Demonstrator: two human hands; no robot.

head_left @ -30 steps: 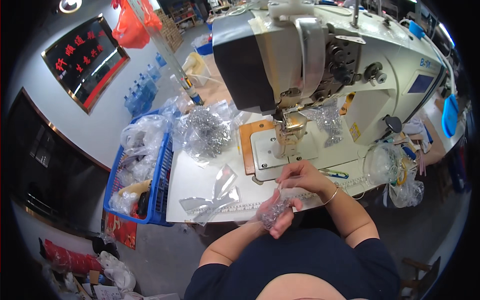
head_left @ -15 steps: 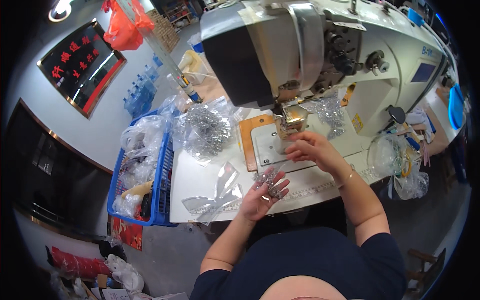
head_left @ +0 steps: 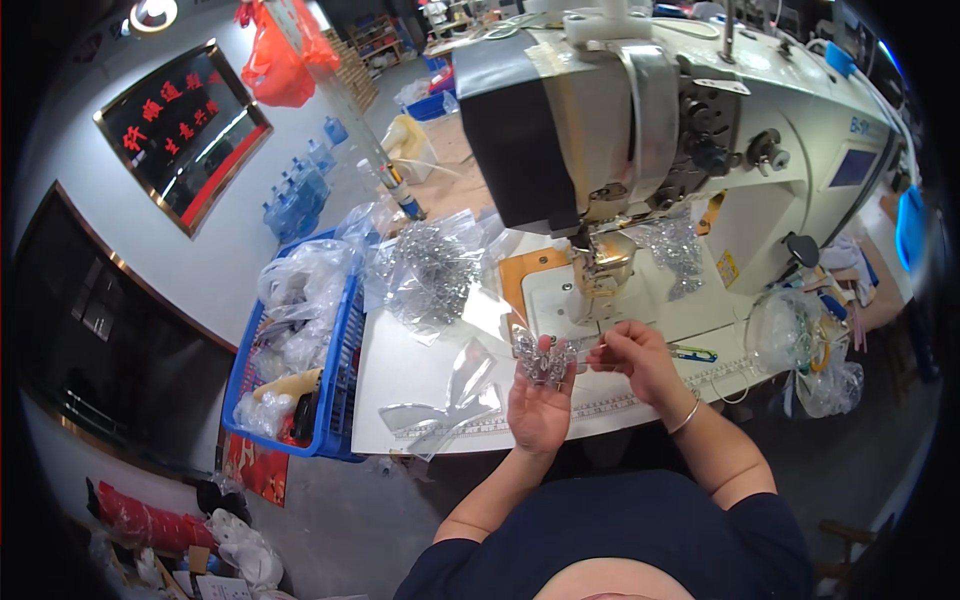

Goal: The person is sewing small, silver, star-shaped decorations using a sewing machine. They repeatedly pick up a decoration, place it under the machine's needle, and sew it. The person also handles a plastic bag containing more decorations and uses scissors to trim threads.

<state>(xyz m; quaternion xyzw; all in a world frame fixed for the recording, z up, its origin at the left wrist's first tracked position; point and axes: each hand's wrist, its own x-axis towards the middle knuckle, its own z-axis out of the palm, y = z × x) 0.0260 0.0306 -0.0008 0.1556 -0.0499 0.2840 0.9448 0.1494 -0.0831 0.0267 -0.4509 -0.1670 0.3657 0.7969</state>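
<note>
My left hand (head_left: 540, 418), palm up and fingers curled, holds a silver glittering ornament (head_left: 545, 362) shaped like a bow or butterfly. Close to its right side, my right hand (head_left: 642, 368) is closed in a pinch; what lies between the fingertips is too small to make out. Both hands are in front of the sewing machine's needle and presser area (head_left: 603, 265). A clear plastic bow-shaped piece (head_left: 447, 400) lies on the white table to the left. Beside my right hand is a small yellow-green and blue tool (head_left: 694, 353), perhaps thread snips.
Behind my left hand sits a clear bag of silver ornaments (head_left: 432, 270). More silver pieces (head_left: 680, 255) lie under the machine arm. A blue basket (head_left: 343, 375) of plastic bags stands at the left table edge. Clear bags (head_left: 780, 330) hang at the right.
My left hand has risen and turned the silver ornament so it shows spread out. My right hand has come down from the presser area beside it, its fingers now pinched. The view has shifted slightly.
</note>
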